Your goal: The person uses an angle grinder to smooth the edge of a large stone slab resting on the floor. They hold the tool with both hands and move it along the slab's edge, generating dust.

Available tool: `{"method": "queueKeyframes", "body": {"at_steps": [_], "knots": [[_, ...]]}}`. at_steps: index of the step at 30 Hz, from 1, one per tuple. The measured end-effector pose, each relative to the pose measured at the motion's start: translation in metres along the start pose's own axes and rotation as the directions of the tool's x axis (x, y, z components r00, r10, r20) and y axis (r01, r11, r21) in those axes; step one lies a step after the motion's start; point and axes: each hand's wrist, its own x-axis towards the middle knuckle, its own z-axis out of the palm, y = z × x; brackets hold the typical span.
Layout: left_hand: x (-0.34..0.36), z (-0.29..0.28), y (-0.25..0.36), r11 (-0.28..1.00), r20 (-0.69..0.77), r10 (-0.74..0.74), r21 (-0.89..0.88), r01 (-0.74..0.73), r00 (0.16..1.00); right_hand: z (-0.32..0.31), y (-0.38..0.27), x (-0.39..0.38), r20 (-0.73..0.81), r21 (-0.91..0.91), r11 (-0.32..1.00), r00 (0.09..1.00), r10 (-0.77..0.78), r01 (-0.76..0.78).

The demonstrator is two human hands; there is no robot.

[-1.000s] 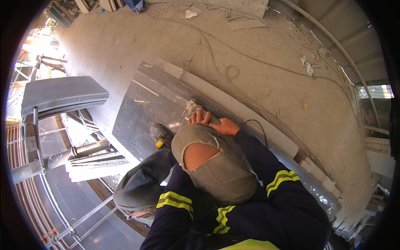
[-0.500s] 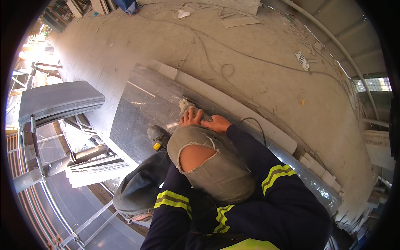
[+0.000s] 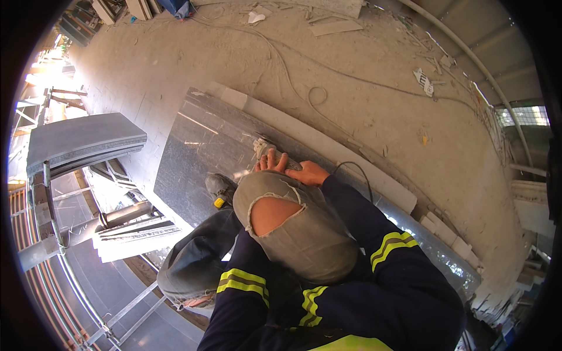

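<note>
A dusty corded angle grinder [image 3: 259, 148] rests low over a grey polished stone slab [image 3: 196, 137], near the slab's far long edge. My left hand [image 3: 272, 162] lies over the tool's front body, its fingers curled round it. Behind it, my right hand [image 3: 311, 174] grips the rear of the body, with the thumb pointing toward the left hand. My raised knee in torn grey trousers [image 3: 304, 234] hides part of the left hand and wrist. The disc can hardly be made out. A black cable [image 3: 366, 175] loops out beside my right wrist.
My shoe [image 3: 220, 187] stands on the slab. A pale strip of stone [image 3: 328, 149] lies along its far edge. Stacked grey slabs [image 3: 88, 137] sit on a metal frame at left. A long cable [image 3: 287, 64] trails across the dusty floor, with offcuts [image 3: 336, 27] beyond.
My hands and the grinder have shifted very slightly. My knee has moved a little up and left, covering more of the left hand. The haze of dust at upper left looks thinner.
</note>
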Motion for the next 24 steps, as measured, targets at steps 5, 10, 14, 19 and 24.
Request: {"method": "queueKeyframes", "body": {"at_steps": [5, 10, 14, 19, 24], "knots": [[0.004, 0.0, 0.008, 0.997, 0.0, 0.063, -0.052, -0.063, 0.998, 0.001, 0.018, 0.002, -0.107, -0.044, 0.999, 0.994, -0.013, 0.008], [-0.002, 0.005, -0.003, 0.997, 0.01, 0.074, -0.019, -0.074, 0.997, 0.003, 0.014, 0.001, -0.044, -0.063, 0.998, 0.999, -0.022, 0.019], [0.001, 0.006, 0.006, 0.996, 0.011, 0.085, -0.004, -0.084, 0.996, 0.004, 0.026, 0.001, -0.113, -0.072, 0.997, 0.993, -0.04, 0.032], [-0.006, -0.002, 0.007, 0.995, 0.008, 0.099, -0.026, -0.099, 0.995, 0.001, 0.018, -0.007, -0.059, -0.066, 0.997, 0.998, -0.031, 0.027], [-0.001, -0.012, 0.007, 0.997, 0.007, 0.06, -0.054, -0.06, 0.998, 0.002, 0.009, -0.002, -0.061, -0.058, 0.997, 0.997, -0.055, 0.052]]}}
